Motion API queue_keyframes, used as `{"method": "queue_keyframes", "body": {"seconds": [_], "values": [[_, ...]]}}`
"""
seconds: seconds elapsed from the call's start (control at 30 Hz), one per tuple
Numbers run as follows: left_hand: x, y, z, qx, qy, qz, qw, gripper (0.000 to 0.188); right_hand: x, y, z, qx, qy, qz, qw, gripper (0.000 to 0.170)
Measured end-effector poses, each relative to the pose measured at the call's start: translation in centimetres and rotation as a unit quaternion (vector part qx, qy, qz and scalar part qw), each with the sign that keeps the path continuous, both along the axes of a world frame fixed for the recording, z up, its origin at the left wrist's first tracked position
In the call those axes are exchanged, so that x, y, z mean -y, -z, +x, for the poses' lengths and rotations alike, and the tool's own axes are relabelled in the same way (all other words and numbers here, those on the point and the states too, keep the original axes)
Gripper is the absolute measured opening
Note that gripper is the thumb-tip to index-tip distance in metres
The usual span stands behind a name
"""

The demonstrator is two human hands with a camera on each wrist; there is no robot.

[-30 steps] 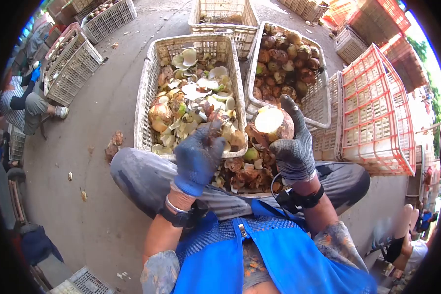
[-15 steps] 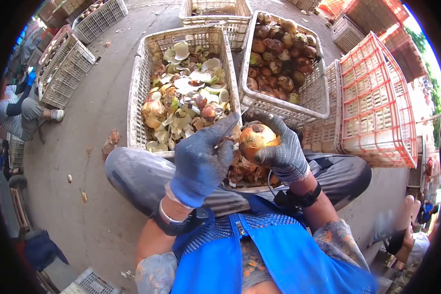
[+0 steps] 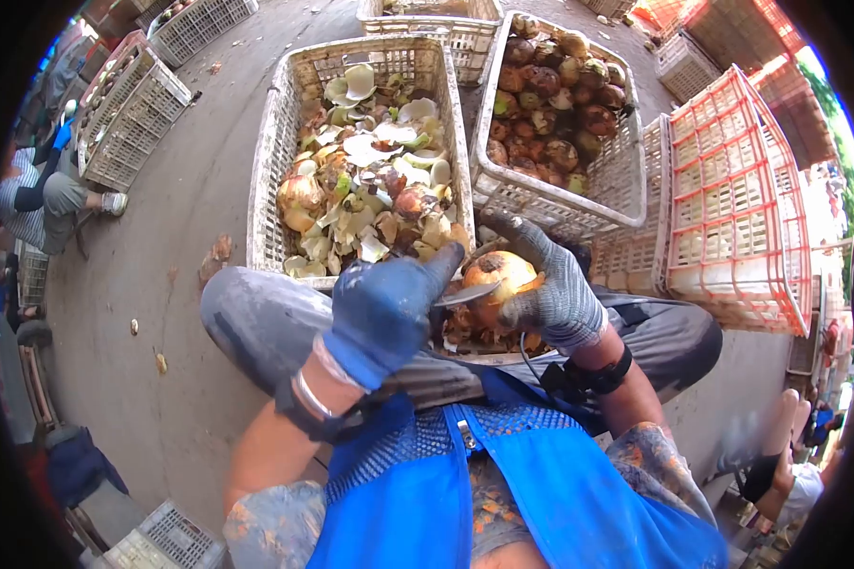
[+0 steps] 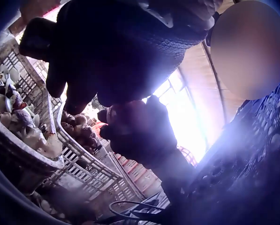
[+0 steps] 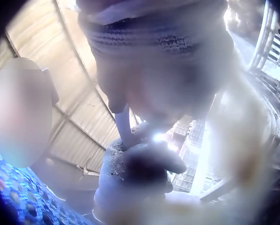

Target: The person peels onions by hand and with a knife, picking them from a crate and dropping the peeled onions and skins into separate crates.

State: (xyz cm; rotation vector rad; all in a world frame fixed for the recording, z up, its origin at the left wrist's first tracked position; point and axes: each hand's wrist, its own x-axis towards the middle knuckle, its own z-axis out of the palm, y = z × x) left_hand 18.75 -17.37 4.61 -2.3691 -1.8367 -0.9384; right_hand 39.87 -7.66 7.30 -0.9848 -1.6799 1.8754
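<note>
In the head view my left hand (image 3: pixel 380 308), in a blue-coated glove, grips a knife; its handle is hidden in the fingers. The short knife blade (image 3: pixel 467 295) lies against the near-left side of an onion (image 3: pixel 499 270). My right hand (image 3: pixel 555 294), in a grey knit glove, holds this onion with the thumb in front and fingers behind. Yellow-brown skin covers part of it, and a loose orange strip hangs by the thumb. Both gloves are dark and close in the left wrist view. The right wrist view is hazy, with the knife blade (image 5: pixel 124 125) pale between the gloves.
A crate (image 3: pixel 268 180) of peelings stands ahead on the left. Beside it is a crate (image 3: pixel 636 180) of unpeeled onions. Brown skins (image 3: pixel 465 339) lie below my hands, between my legs. Red-and-white crates (image 3: pixel 731 209) stand at the right. Another person (image 3: pixel 52 194) sits far left.
A second ago my right hand held a pale-faced onion farther forward; now a yellow-skinned onion is held nearer my body. My left hand has turned, bringing the knife blade against it.
</note>
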Motion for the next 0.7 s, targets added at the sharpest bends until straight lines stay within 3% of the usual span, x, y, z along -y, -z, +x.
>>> {"method": "queue_keyframes", "body": {"seconds": [0.03,0.07,0.13,0.17,0.2,0.27,0.33,0.4,0.47,0.5,0.53,0.6,0.67,0.7], "values": [[-0.6,1.1,-0.7,0.021,0.041,0.015,0.999,0.044,0.4,0.0,-0.1,-0.073,-0.013,-0.098,0.992,0.111],[-1.0,1.8,-0.9,0.023,0.035,0.012,0.999,0.044,0.5,0.4,-0.3,-0.070,-0.018,-0.101,0.992,0.111],[-1.8,2.7,-1.0,0.019,0.023,0.030,0.999,0.048,0.2,1.3,-0.5,-0.045,0.005,-0.045,0.998,0.117],[-2.0,2.9,-0.8,-0.030,-0.012,0.017,0.999,0.046,0.4,0.3,-0.7,0.039,0.005,0.033,0.999,0.117],[-2.0,3.4,-0.2,-0.030,-0.010,0.019,0.999,0.046,0.6,0.4,-0.7,0.039,0.007,0.034,0.999,0.117],[-2.1,4.3,1.0,0.044,-0.088,0.054,0.994,0.046,0.4,1.1,-1.2,0.073,0.066,0.162,0.982,0.115],[-1.6,4.6,2.3,0.069,-0.110,0.033,0.991,0.045,0.4,1.7,-1.3,0.051,0.075,0.143,0.986,0.112],[-1.4,5.7,3.4,0.208,-0.137,0.038,0.968,0.044,0.3,2.2,-1.7,0.055,0.090,0.193,0.975,0.097],[-1.6,5.2,4.2,0.220,-0.146,0.029,0.964,0.035,0.3,3.2,-2.1,0.025,0.084,0.169,0.982,0.095],[-1.8,3.0,4.7,0.399,-0.198,-0.173,0.879,0.031,0.6,3.5,-2.4,0.013,0.098,0.169,0.981,0.094],[-1.9,1.5,4.8,0.547,-0.234,-0.357,0.720,0.028,0.7,3.7,-2.6,0.002,0.111,0.171,0.979,0.093],[-1.7,1.4,4.0,0.509,-0.240,-0.380,0.734,0.026,0.5,4.3,-2.5,-0.023,0.100,0.141,0.985,0.092],[-1.0,2.5,2.9,0.549,-0.122,-0.319,0.763,0.025,-0.2,4.9,-2.2,-0.066,0.105,0.057,0.991,0.094],[-1.1,2.8,2.8,0.549,-0.120,-0.318,0.764,0.025,-0.5,4.7,-2.2,-0.065,0.106,0.059,0.990,0.094]]}}
